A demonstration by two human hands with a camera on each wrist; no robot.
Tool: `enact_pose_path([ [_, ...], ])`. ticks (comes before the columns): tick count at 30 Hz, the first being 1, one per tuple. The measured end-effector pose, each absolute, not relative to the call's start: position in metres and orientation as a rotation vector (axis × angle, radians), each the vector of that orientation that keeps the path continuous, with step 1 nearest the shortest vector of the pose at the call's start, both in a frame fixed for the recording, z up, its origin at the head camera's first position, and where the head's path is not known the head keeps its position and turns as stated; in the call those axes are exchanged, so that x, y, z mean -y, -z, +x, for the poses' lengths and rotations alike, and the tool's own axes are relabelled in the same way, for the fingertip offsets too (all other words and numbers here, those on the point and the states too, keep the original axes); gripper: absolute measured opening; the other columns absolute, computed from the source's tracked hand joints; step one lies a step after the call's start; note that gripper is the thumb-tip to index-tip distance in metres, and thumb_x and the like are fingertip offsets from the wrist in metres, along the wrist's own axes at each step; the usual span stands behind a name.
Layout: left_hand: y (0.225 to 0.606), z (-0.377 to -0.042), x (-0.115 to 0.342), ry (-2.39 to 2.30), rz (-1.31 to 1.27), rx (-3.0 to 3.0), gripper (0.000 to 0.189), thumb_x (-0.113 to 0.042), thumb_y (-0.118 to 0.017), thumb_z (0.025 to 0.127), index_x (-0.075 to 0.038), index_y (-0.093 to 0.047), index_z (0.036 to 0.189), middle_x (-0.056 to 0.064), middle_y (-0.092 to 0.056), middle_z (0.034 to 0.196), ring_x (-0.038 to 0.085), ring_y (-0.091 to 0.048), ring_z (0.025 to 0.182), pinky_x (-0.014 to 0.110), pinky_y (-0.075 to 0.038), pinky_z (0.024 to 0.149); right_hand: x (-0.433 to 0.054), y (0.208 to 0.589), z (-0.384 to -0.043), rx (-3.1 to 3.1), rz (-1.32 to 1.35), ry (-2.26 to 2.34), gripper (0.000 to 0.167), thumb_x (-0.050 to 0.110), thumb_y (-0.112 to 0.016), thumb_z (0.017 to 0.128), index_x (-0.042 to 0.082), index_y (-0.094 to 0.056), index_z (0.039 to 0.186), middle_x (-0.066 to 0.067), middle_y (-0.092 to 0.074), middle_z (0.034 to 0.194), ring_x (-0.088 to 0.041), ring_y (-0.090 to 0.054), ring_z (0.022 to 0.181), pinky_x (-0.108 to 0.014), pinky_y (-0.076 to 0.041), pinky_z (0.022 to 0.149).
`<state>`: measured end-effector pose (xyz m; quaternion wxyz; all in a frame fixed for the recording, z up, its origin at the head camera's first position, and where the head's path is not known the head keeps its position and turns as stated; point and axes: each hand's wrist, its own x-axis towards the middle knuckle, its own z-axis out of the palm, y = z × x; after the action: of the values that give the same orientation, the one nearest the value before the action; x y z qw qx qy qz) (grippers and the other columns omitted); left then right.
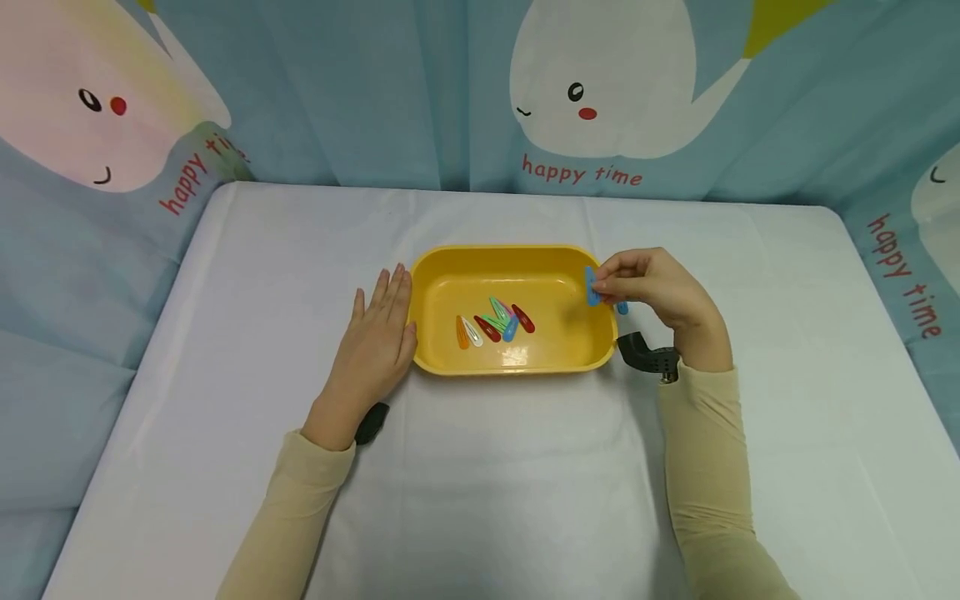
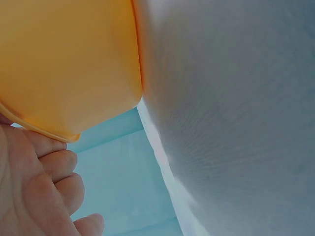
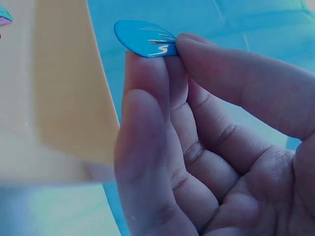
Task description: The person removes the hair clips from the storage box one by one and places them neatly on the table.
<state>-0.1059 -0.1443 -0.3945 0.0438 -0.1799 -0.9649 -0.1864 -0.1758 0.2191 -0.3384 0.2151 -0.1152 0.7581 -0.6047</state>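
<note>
Between thumb and fingertips my right hand [image 1: 663, 292] pinches a blue snap hair clip [image 3: 145, 39]. In the head view this clip is over the right rim of a yellow tray [image 1: 570, 333]. Straight fingers of my left hand [image 1: 371, 346] lie along the tray's left rim, with the thumb at the same edge. Inside the tray several snap hair clips lie in a loose cluster: an orange clip [image 1: 462, 332], a white clip [image 1: 473, 332], dark red clips, green ones, a bit of pink, and another blue clip [image 1: 511, 327].
Just outside the tray's right rim, partly hidden by my right hand, a small blue piece [image 1: 622, 307] shows. A white cloth [image 1: 480, 483] covers the table. Behind it hangs a blue curtain [image 1: 375, 100] with whale prints.
</note>
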Motion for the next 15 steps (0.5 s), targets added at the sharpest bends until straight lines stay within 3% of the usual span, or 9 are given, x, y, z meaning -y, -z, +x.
enact_pose_path([
  [15, 0.395, -0.105, 0.145, 0.574, -0.539, 2.952, 0.058, -0.022, -0.034, 0.099, 0.003, -0.017, 0.149, 0.014, -0.014, 0.155, 0.028, -0.008, 0.143, 0.052, -0.006, 0.112, -0.233, 0.341, -0.177, -2.087, -0.262, 1.733, 0.006, 0.0, -0.062, 0.088, -0.004, -0.065, 0.088, -0.007, -0.068, 0.076, -0.018, -0.063, 0.068, -0.025, -0.054, 0.07],
])
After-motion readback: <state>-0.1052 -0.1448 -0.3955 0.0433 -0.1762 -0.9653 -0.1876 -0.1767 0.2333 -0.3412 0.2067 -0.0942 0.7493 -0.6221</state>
